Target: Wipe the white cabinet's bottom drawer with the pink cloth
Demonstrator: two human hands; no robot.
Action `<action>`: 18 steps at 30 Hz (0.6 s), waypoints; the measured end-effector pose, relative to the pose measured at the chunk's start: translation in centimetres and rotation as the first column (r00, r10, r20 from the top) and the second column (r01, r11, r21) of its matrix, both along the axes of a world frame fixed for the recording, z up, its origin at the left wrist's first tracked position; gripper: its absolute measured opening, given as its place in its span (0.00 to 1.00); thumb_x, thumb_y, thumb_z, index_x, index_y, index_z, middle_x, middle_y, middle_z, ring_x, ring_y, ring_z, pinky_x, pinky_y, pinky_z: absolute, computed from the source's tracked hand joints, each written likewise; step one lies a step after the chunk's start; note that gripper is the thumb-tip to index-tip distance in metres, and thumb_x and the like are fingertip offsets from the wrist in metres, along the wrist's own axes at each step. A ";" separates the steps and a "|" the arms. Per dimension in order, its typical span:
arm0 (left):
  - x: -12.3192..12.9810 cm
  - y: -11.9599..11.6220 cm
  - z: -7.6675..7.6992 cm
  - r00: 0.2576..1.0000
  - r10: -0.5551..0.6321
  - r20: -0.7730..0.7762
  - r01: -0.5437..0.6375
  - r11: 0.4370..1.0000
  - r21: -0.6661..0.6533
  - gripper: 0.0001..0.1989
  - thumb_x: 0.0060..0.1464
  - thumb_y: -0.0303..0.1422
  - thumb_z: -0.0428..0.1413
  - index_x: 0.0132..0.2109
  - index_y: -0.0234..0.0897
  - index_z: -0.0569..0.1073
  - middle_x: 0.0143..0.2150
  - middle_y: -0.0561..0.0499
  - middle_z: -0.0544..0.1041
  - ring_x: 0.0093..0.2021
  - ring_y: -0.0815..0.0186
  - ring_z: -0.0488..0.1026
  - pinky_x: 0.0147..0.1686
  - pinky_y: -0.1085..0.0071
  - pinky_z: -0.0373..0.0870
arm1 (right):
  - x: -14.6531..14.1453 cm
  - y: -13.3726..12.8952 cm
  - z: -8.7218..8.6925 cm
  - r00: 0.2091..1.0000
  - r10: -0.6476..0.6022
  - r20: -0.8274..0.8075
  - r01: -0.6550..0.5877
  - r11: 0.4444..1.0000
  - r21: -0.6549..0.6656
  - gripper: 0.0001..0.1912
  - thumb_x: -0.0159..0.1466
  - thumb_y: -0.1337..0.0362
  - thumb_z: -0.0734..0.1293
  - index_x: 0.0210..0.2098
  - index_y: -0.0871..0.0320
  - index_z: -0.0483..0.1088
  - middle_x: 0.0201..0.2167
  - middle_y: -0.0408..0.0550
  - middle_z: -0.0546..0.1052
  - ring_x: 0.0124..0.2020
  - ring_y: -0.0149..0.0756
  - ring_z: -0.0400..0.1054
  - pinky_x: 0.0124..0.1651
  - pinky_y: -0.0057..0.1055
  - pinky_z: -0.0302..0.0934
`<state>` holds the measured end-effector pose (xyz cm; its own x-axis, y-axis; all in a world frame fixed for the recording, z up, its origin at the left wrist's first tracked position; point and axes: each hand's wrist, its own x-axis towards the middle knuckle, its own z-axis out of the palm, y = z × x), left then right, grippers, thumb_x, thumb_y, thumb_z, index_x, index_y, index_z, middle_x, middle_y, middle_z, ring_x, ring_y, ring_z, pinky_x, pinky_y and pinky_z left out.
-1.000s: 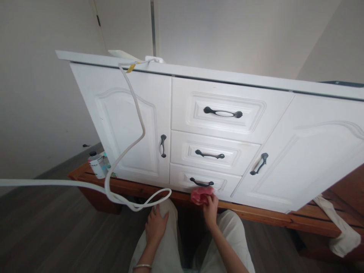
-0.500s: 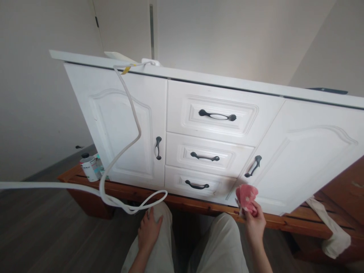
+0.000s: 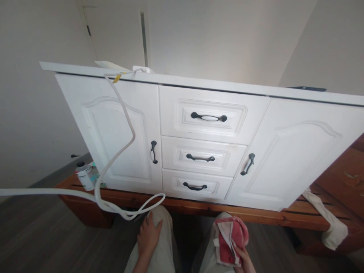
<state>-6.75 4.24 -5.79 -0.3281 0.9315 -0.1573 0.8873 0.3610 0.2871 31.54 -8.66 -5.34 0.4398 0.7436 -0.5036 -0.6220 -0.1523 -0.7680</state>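
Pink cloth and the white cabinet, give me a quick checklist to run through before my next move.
1. Pink cloth held in right hand: ok.
2. Left hand free, resting on the knee: ok.
3. All three drawers shut: ok.
4. White hose out of the way: not ok, it hangs across the left door and loops near the knee.
5. Cloth clean enough: cannot tell.

No text, brand, number or sign was readable anywhere; the label on the small bottle (image 3: 85, 177) beside the white cabinet (image 3: 119, 136) was too blurred to make out.
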 end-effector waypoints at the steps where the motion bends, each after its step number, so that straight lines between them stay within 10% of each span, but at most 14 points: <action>1: 0.0 0.0 0.0 1.000 -0.003 -0.002 0.003 1.000 -0.002 0.36 0.71 0.47 0.41 0.78 0.31 0.58 0.76 0.30 0.68 0.72 0.41 0.70 0.64 0.48 0.73 | 0.1 0.1 0.0 0.998 0.026 -0.063 -0.026 1.000 0.004 0.27 0.31 0.54 0.85 0.30 0.51 0.79 0.31 0.50 0.84 0.37 0.62 0.84 0.41 0.56 0.80; 5: -0.1 0.2 0.0 1.000 0.005 0.001 -0.005 1.000 -0.005 0.36 0.71 0.48 0.41 0.78 0.32 0.58 0.76 0.30 0.68 0.72 0.41 0.71 0.63 0.48 0.73 | 0.6 0.0 0.0 0.973 0.094 -0.212 -0.089 0.995 0.032 0.28 0.33 0.63 0.88 0.33 0.57 0.80 0.32 0.50 0.86 0.32 0.45 0.82 0.46 0.44 0.79; 18: -0.2 0.3 -0.1 1.000 -0.004 -0.002 0.004 1.000 -0.017 0.36 0.72 0.47 0.41 0.78 0.32 0.57 0.76 0.30 0.68 0.72 0.40 0.70 0.63 0.47 0.73 | 1.0 0.0 -0.9 0.955 0.052 -0.290 -0.043 0.998 0.039 0.26 0.33 0.66 0.88 0.32 0.57 0.83 0.33 0.50 0.87 0.31 0.43 0.82 0.40 0.36 0.78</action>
<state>-6.96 4.54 -5.91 -0.3249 0.9298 -0.1728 0.8891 0.3626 0.2792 32.49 -8.62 -6.28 0.2415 0.7781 -0.5799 -0.8121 -0.1651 -0.5597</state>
